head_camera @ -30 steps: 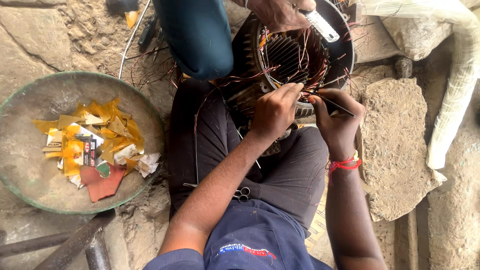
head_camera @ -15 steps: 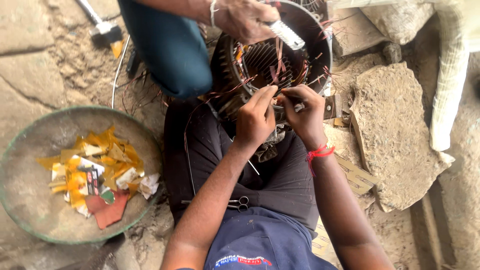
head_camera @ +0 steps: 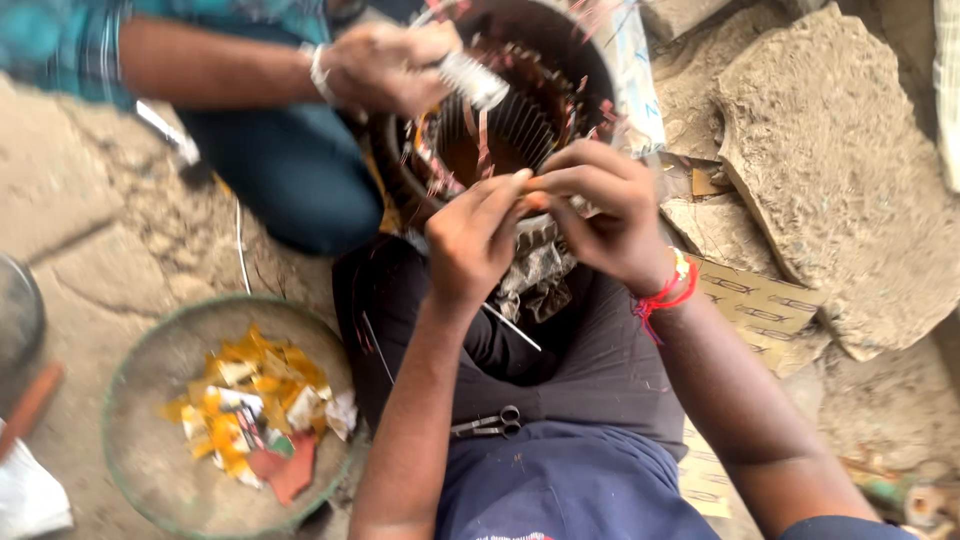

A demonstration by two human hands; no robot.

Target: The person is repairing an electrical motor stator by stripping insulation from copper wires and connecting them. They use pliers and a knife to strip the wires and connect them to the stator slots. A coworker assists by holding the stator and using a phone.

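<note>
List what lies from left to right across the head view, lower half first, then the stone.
White cloth → round pan of yellow scraps → scissors on the lap → left hand → right hand → red wrist thread → cardboard piece → flat stone.

Wristband (head_camera: 668, 292): red with yellow. Pan (head_camera: 150, 460): grey, holding yellow, white and red scraps (head_camera: 255, 415). Co-worker's shirt sleeve (head_camera: 60, 40): teal check.
</note>
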